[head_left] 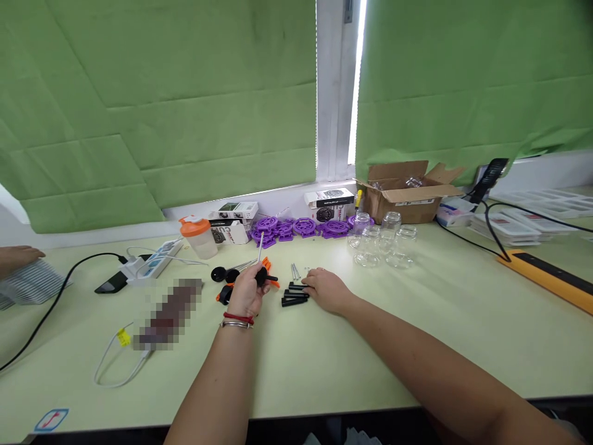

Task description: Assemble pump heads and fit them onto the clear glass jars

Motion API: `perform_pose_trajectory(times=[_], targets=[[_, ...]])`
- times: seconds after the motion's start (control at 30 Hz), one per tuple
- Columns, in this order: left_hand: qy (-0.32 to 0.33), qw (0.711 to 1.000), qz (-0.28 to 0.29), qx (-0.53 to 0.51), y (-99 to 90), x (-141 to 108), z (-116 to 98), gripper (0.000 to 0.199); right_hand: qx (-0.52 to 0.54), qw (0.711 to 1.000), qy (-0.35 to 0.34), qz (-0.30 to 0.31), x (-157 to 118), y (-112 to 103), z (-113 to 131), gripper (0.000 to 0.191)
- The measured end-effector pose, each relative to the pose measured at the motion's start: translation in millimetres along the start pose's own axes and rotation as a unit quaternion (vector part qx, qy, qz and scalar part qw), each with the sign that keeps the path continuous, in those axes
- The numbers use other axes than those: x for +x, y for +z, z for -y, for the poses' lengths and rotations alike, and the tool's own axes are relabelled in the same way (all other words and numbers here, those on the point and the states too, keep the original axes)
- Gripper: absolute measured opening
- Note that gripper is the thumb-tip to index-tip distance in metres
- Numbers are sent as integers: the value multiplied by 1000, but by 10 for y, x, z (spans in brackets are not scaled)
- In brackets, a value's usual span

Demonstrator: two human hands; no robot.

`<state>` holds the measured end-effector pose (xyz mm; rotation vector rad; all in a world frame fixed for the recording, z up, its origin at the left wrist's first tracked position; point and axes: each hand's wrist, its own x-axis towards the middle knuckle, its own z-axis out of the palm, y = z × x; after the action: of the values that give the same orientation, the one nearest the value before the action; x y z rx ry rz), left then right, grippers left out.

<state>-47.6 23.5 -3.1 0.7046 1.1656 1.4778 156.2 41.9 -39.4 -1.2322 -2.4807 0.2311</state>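
My left hand (248,290) is closed around a black crank-like part (262,276) with a thin metal rod (260,246) pointing up from it. A short black arm of the part sticks out to the right of my fingers. Palm down on the table, my right hand (328,290) has its fingers bent and its fingertips at the end of a black handle (296,286). More black handles (294,301) lie just in front of it. Small metal screws (295,271) are beyond them. Black round parts (218,274) and orange pieces (267,264) lie around my left hand.
Purple plastic parts (304,227) line the back, near small boxes (328,199). Glass jars (369,244) and an open carton (403,194) stand back right. A shaker bottle (198,237), power strip (162,256) and cables are left. Another person's hand (18,259) rests on stacked sheets.
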Motion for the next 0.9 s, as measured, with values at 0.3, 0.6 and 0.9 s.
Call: perform_pose_trajectory(times=[0.3, 0.6, 0.9], targets=[[-5, 1000, 5, 17, 45, -21, 27, 29, 55, 997, 57, 3, -10, -5, -67, 22], [27, 999, -23, 13, 48, -11, 44, 42, 135, 986, 96, -37, -64, -109, -156, 21], [60, 997, -49, -12, 32, 13, 42, 48, 76, 995, 62, 27, -56, -69, -168, 23]])
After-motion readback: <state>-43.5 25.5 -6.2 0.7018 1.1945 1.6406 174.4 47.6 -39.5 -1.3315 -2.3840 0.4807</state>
